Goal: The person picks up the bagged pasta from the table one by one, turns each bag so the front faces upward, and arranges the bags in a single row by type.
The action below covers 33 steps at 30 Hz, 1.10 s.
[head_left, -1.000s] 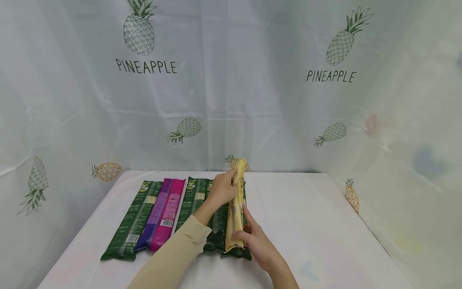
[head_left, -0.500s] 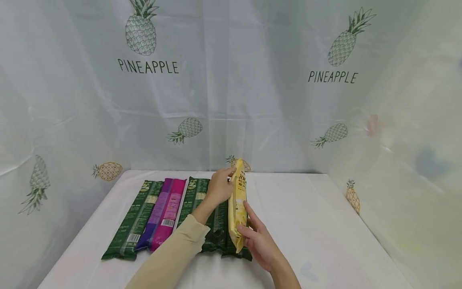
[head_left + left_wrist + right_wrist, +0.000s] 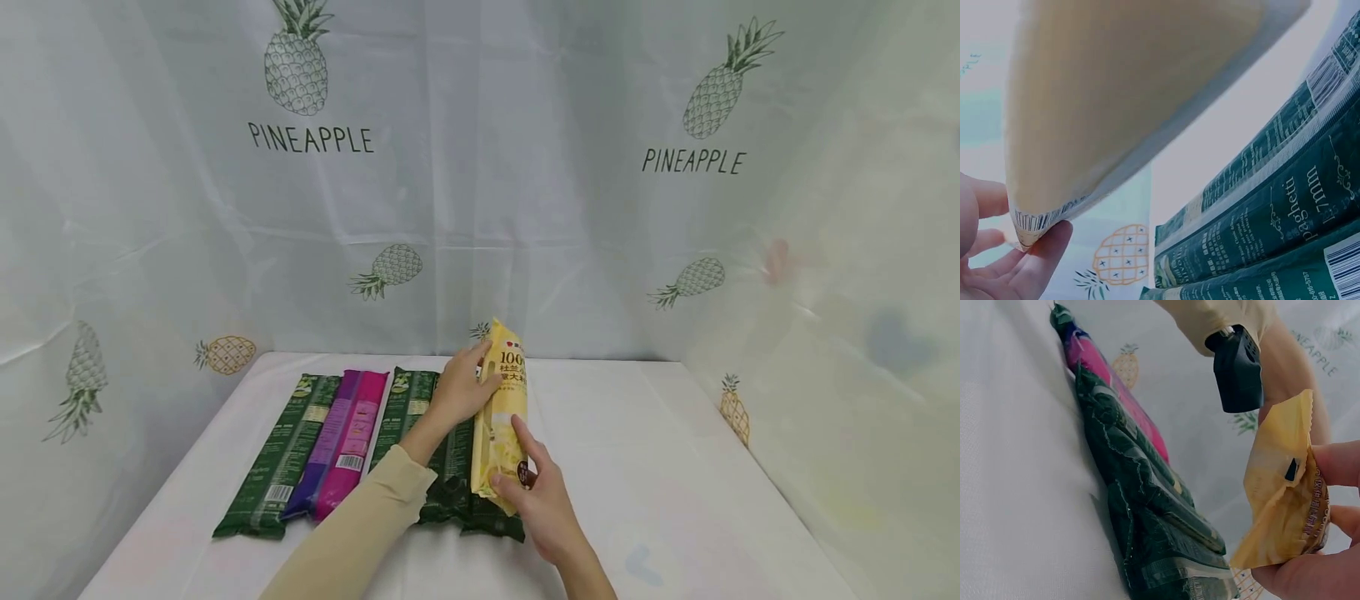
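Both hands hold a yellow pasta packet [image 3: 504, 433] raised above the row of packets, its printed front turned partly to the right. At its upper end, my left hand [image 3: 457, 387] grips the left edge between thumb and fingers. Lower down, my right hand [image 3: 546, 504] holds the right side, thumb on the near end. In the left wrist view the packet [image 3: 1122, 94] fills the top, fingers [image 3: 1041, 262] around its far end. The right wrist view shows its crimped near end [image 3: 1282, 481]. Green spaghetti packets [image 3: 453, 467] lie beneath, partly covered by the left arm and yellow packet.
Farther left on the white-covered table [image 3: 637, 450] lie a purple-and-pink packet [image 3: 352, 433] and another green packet [image 3: 281, 458]. A pineapple-print cloth [image 3: 525, 208] hangs behind and at both sides. A black device [image 3: 1238, 372] sits at the left sleeve.
The yellow packet has turned about its length, from a narrow edge to its printed front, and has risen slightly. Both hands keep hold of it. The other packets stay put.
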Available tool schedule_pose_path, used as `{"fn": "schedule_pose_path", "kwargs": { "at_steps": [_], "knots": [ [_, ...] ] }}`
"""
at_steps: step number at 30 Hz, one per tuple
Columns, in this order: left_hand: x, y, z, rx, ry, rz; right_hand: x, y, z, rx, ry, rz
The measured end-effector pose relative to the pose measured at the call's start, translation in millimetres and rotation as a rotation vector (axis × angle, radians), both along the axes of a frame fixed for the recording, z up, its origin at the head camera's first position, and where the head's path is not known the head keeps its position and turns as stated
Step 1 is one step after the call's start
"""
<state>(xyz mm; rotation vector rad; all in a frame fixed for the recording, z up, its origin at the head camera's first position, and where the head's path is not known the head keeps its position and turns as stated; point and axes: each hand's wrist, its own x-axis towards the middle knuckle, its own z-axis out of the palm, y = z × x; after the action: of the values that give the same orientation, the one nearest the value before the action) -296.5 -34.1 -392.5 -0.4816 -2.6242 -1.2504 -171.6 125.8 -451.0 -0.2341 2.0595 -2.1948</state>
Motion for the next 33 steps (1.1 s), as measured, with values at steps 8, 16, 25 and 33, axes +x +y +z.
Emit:
{"fn": "schedule_pose_path", "kwargs": {
  "at_steps": [8, 16, 25, 33],
  "knots": [
    [-0.1, -2, -1.8, 0.034, -0.109, -0.015, 1.1, -1, 1.8, 0.020, 0.061, -0.033],
    [1.0, -2, -5.5, 0.076, -0.179, -0.045, 1.0, -2, -0.6, 0.155, 0.120, -0.068],
    [0.6, -4, -5.8, 0.205, -0.211, -0.040, 0.7, 1, 4.3, 0.143, 0.028, -0.073],
    [4.3, -6, 2.6, 0.315, -0.260, -0.059, -2.0, 11, 7.1, 0.054, -0.119, 0.001]
  ]
}}
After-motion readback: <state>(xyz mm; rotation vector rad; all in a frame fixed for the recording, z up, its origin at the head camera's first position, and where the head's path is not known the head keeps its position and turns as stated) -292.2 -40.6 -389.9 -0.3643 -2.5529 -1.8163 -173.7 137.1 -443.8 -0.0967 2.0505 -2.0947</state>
